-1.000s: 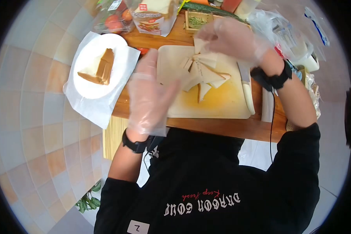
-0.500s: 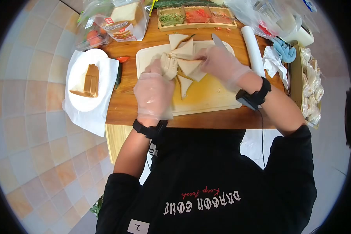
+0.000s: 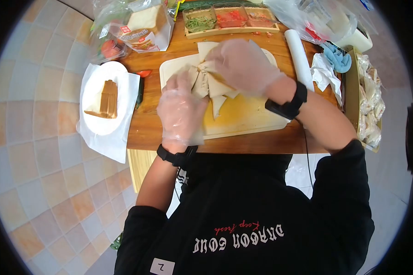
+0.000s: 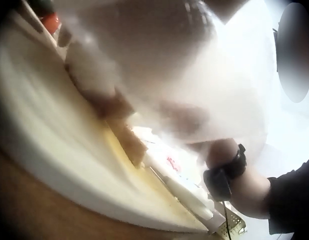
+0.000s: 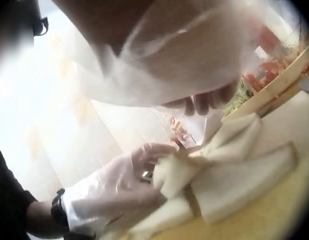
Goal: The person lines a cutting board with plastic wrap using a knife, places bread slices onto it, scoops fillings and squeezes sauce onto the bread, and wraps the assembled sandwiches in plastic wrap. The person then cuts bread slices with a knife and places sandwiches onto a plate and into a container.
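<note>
Several white bread triangles (image 3: 216, 104) are arranged like a fan on the cutting board (image 3: 257, 120), their tips meeting in the middle. My left hand (image 3: 181, 112), in a clear plastic glove, is at the left of the fan. Its thumb and fingers hold a bread triangle (image 5: 173, 176) between them, as the right wrist view shows. My gloved right hand (image 3: 243, 66) reaches over the far side of the fan, blurred, with its loosely bent fingertips (image 5: 209, 101) close over the bread. It hides part of the triangles and most of the knife behind it.
On the left, a white plate (image 3: 117, 69) with brown-crusted bread (image 3: 106, 101) rests on paper. Behind the board are a bagged loaf (image 3: 147, 30) and a divided box (image 3: 231, 31) of chopped fillings. To the right are a white roll (image 3: 299, 59), crumpled tissue (image 3: 325, 73) and a box of wrapped items (image 3: 369, 105).
My right hand came down from the far side to the fan's right side, then moved left and away over its far triangles. The left hand came in to the fan's left and has stayed there.
</note>
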### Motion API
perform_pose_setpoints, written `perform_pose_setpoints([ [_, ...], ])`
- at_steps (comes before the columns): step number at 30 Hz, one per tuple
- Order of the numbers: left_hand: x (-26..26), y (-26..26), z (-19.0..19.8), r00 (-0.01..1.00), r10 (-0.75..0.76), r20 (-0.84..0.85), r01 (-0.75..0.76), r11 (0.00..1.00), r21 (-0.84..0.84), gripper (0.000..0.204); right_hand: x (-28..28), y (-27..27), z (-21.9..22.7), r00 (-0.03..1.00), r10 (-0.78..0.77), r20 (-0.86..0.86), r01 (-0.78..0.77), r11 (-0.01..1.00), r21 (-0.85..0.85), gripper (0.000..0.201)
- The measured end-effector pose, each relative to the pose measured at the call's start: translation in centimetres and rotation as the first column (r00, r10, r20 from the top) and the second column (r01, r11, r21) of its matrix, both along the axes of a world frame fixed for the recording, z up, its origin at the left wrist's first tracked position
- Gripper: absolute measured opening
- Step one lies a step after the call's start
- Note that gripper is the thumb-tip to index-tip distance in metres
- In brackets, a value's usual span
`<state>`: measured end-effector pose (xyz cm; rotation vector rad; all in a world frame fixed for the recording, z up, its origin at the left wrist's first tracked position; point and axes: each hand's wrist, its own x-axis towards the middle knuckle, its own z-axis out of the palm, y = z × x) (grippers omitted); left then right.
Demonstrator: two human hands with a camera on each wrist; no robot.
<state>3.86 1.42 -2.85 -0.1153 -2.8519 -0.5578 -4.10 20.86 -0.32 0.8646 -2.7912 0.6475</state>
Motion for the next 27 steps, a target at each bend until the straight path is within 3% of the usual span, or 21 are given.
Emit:
perform_pose_setpoints([
  [2,-0.5,0.1,-0.1,0.996,-0.054,-0.068,0.055,0.998,0.015,0.061,-1.4,-0.4,2.8,0.954,0.055,0.294,-0.033,0.996,-0.077,0.037],
  [3,-0.8,0.3,-0.4,0.997,-0.065,-0.035,0.064,0.998,-0.016,0.056,-1.3,-1.1,2.9,0.954,0.06,0.295,-0.04,0.997,-0.073,0.037],
  [5,-1.1,0.3,-0.9,0.997,-0.076,-0.001,0.075,0.996,-0.048,0.052,-0.7,-2.5,3.3,0.898,-0.036,0.438,-0.108,0.948,0.299,0.034],
  [9,-1.2,-0.1,-1.5,0.998,-0.067,-0.019,0.066,0.996,-0.051,0.043,-0.3,-2.6,-0.4,0.899,-0.023,0.438,-0.147,0.925,0.35,0.031],
  [11,-1.0,-0.4,-1.8,0.999,-0.051,-0.011,0.051,0.998,-0.047,0.04,-0.4,-1.8,-1.7,0.93,0.033,0.366,-0.109,0.976,0.19,0.03],
  [12,-1.0,-0.5,-2.0,0.998,-0.057,-0.039,0.054,0.996,-0.065,0.04,-0.5,-1.3,-2.2,0.929,0.037,0.369,-0.115,0.975,0.192,0.03],
  [14,-1.2,-0.7,-2.1,0.996,-0.065,-0.069,0.059,0.994,-0.088,0.041,-0.7,-1.0,-2.2,0.901,0.015,0.433,-0.035,0.999,0.037,0.029],
  [18,-0.9,-0.9,-1.6,0.999,-0.041,-0.018,0.039,0.996,-0.082,0.042,-0.7,-1.2,-1.3,0.896,0.003,0.444,-0.033,0.998,0.059,0.029],
  [20,-0.9,-1.0,-1.7,0.999,-0.035,-0.013,0.034,0.996,-0.079,0.042,-1.0,-1.7,0.6,0.845,-0.039,0.534,-0.066,0.982,0.175,0.028],
  [21,-1.0,-1.1,-1.9,0.997,-0.052,-0.062,0.045,0.994,-0.104,0.04,-1.1,-1.8,0.5,0.845,-0.037,0.534,-0.069,0.982,0.176,0.028],
  [22,-0.9,-1.1,-2.1,0.992,-0.07,-0.108,0.055,0.99,-0.13,0.039,-1.1,-2.0,0.3,0.956,0.029,0.291,-0.084,0.981,0.176,0.026],
  [23,-0.9,-1.1,-2.1,0.992,-0.069,-0.105,0.055,0.99,-0.13,0.039,-1.1,-2.2,0.0,0.995,0.093,0.027,-0.096,0.979,0.179,0.024],
  [27,-0.9,-0.7,-1.5,0.999,-0.036,-0.021,0.034,0.996,-0.082,0.041,-2.6,-4.2,-1.9,0.986,0.122,0.113,-0.151,0.942,0.301,0.018],
])
